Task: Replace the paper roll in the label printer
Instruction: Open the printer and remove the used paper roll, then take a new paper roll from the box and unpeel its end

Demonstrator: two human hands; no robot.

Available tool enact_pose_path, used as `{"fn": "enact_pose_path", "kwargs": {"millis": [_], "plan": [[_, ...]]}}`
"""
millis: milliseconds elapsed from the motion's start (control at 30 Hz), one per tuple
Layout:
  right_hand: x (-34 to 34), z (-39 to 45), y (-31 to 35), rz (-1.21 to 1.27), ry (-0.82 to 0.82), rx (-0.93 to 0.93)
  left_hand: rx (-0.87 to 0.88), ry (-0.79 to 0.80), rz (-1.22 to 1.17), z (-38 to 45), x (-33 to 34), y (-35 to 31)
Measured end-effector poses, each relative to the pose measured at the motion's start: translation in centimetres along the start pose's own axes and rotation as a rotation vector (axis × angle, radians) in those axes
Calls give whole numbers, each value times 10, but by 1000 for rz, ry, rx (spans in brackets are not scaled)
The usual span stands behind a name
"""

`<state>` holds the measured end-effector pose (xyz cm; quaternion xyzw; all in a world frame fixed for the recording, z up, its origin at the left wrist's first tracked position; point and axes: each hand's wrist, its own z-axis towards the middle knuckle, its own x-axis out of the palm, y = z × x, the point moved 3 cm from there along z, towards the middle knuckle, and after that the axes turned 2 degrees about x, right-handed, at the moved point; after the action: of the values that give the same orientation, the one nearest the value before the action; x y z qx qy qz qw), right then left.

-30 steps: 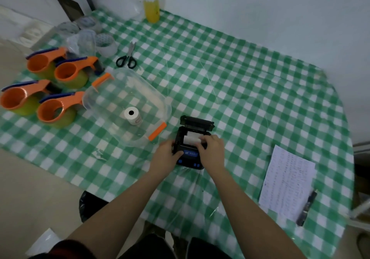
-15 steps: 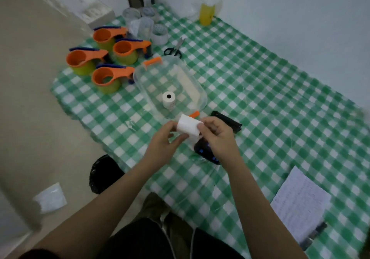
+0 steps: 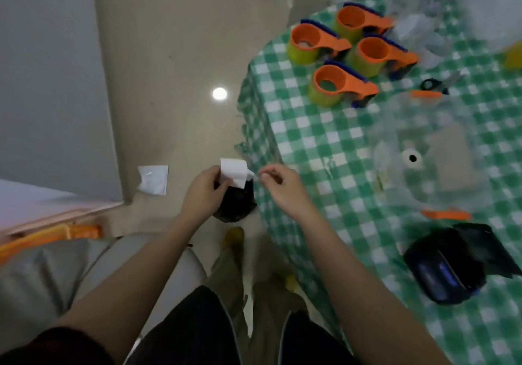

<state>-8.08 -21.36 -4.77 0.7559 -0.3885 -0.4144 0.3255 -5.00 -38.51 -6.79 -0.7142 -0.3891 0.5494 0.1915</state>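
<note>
My left hand [image 3: 204, 192] grips a white paper roll [image 3: 233, 171] off the table's left edge, above a black bin [image 3: 235, 202] on the floor. My right hand [image 3: 279, 185] is just right of the roll, its fingertips pinched near a loose paper end. The black label printer [image 3: 446, 266] lies on the checked table [image 3: 324, 138] at the lower right with its lid open and blurred. A second white roll [image 3: 411, 158] stands inside a clear plastic box [image 3: 440, 150].
Several orange tape dispensers [image 3: 336, 82] stand at the table's far left. Black scissors [image 3: 435, 84] lie behind the box. A white scrap of paper [image 3: 152, 179] lies on the floor. A grey seat [image 3: 93, 274] is at my left.
The roll was lifted out of the printer and carried left, off the table and over the bin. My view has swung left toward the floor.
</note>
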Motion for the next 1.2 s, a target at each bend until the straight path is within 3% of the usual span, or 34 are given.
{"fn": "enact_pose_path", "kwargs": {"millis": [133, 400, 567, 733, 933, 1200], "plan": [[57, 49, -26, -103, 79, 104, -88, 88, 100, 50, 14, 67], [105, 116, -79, -134, 58, 258, -232, 393, 339, 125, 78, 171], [104, 129, -79, -168, 47, 261, -232, 382, 345, 134, 79, 183], [73, 111, -42, -208, 19, 152, -94, 236, 268, 134, 39, 123], [-4, 61, 10, -367, -169, -28, 167, 130, 233, 121, -1, -11], [-156, -17, 34, -421, -667, -252, 507, 233, 97, 93, 30, -192]]}}
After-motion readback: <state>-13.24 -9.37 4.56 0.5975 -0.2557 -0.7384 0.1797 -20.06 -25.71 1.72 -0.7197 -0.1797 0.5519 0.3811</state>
